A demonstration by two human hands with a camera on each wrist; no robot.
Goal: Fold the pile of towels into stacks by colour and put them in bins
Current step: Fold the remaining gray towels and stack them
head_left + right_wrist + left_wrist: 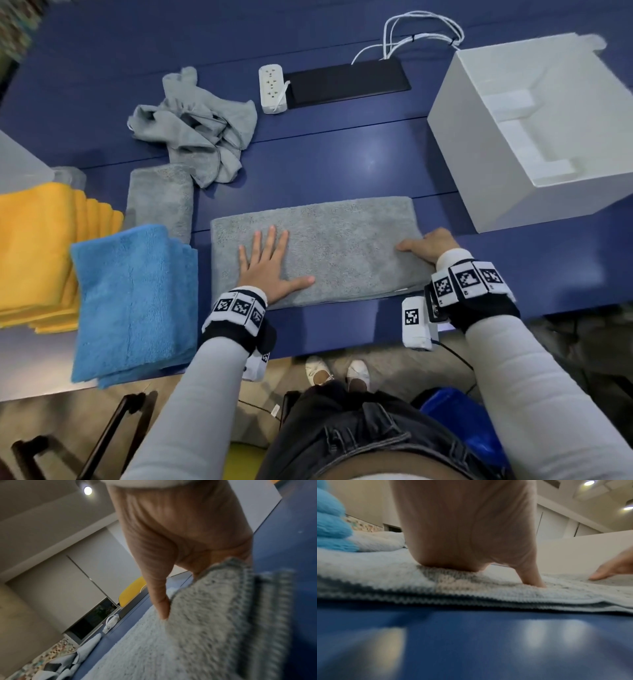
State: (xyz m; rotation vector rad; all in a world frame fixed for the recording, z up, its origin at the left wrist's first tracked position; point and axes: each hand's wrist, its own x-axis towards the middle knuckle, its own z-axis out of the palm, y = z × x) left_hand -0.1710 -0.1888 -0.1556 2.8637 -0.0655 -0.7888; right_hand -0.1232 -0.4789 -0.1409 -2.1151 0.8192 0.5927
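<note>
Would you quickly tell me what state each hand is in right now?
Left hand: open, fingers spread, pressing flat on the grey towel.
Right hand: pinching the towel's right end, thumb on top.

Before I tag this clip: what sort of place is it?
Probably an office or meeting room set up for recording, not a laundry: a long blue table with a power strip and cables, plain wall panels, recessed ceiling lights.

grey towel (342, 240) half-folded, flat, table centre | grey heap (195, 130) behind | white bin (479, 150) right
</note>
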